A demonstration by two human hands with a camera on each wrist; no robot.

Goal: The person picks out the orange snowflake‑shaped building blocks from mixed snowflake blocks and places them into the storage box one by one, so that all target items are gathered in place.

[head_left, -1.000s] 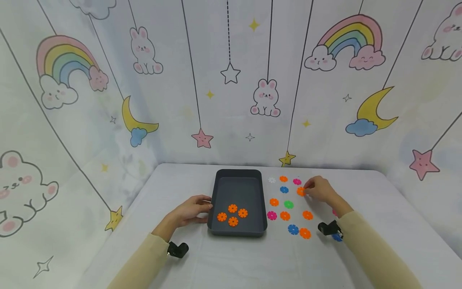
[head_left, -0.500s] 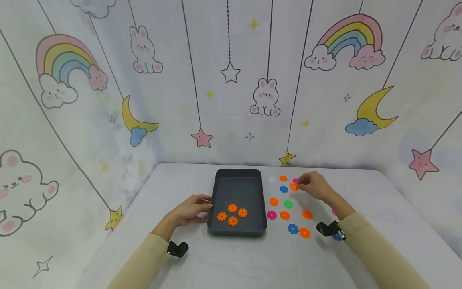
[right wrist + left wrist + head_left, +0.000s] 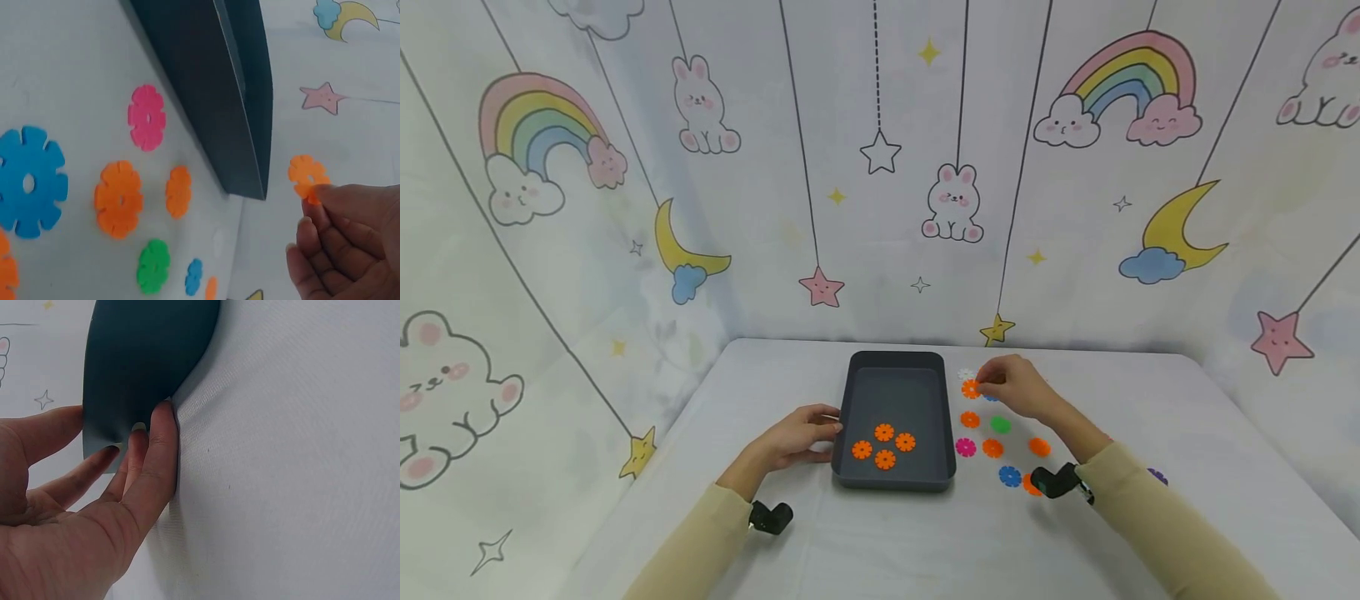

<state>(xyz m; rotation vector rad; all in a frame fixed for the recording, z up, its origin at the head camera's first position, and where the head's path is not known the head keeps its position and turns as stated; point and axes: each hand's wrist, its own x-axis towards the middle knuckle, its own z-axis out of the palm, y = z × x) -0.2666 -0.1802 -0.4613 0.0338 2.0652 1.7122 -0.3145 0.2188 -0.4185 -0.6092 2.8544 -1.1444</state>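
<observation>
A dark grey tray (image 3: 895, 392) stands on the white table, with several orange notched discs (image 3: 885, 459) lying in its near part. My left hand (image 3: 793, 437) touches the tray's left side; in the left wrist view the fingers of this hand (image 3: 81, 500) lie against the outer wall (image 3: 150, 356). My right hand (image 3: 1018, 386) pinches an orange disc (image 3: 971, 389) between thumb and fingers, just right of the tray. In the right wrist view that disc (image 3: 307, 177) is held at its edge by the right hand (image 3: 356, 237), above the table.
Right of the tray lie loose discs: green (image 3: 1001, 425), pink (image 3: 966, 448), blue (image 3: 1010, 477), white (image 3: 966, 374) and several orange ones (image 3: 992, 448). A purple disc (image 3: 1157, 476) shows beside the right sleeve. A patterned cloth (image 3: 880, 250) hangs behind the table.
My right hand has moved left with the orange disc, from among the loose discs at the back right to near the tray's right side. My left hand has stayed at the tray.
</observation>
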